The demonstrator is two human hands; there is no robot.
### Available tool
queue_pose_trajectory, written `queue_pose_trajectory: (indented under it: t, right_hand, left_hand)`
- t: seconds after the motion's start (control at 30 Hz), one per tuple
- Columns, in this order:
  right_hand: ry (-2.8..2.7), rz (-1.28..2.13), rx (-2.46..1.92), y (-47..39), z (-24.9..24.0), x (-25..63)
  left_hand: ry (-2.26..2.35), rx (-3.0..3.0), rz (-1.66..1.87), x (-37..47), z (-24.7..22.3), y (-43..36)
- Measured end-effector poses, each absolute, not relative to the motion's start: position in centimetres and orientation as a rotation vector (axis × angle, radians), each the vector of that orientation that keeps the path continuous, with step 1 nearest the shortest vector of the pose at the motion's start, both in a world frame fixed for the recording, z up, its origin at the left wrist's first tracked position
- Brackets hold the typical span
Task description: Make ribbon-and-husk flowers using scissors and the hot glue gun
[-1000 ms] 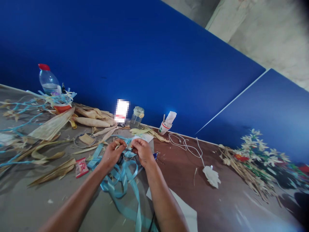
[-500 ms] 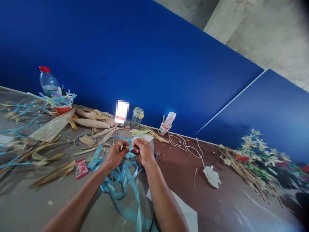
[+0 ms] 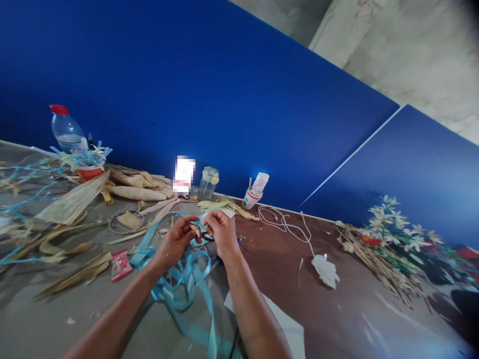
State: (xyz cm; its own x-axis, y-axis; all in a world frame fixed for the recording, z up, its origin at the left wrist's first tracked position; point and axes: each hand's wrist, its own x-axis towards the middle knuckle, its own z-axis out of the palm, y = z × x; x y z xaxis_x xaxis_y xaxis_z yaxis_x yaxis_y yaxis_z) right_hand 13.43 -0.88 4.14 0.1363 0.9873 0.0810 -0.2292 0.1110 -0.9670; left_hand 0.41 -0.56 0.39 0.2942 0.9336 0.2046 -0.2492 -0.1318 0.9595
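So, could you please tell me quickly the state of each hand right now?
Left hand: closed, holding a small pale husk-like piece between its fingers.
Right hand: closed in a pinch; what it holds, if anything, cannot be told.

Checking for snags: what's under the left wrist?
Blue ribbon shows on both sides of the left wrist, over grey tabletop; whatever lies directly beneath is covered.

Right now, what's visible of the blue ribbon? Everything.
The ribbon is light blue, flat and glossy, satin-like. It lies in loose loops and twists on the grey table, right of the red packet. One length trails toward the bottom of the picture; another slants up beside the left hand. Blue also shows between that hand and the right hand; whether either grips it is unclear.
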Motion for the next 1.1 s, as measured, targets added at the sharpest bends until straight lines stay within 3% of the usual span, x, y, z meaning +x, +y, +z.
queue_pose_trajectory:
  t: [0.63,1.1]
  right_hand:
    - [-1.087,1.136,-1.038,-2.1,5.1,12.4]
    - [-0.841,1.435,-1.021,-1.7,4.9,13.0]
  left_hand:
    - [0.727,1.282,1.223,0.2,1.7,-0.8]
    - [0.714,1.328,1.212,-0.2,0.3,-0.2]
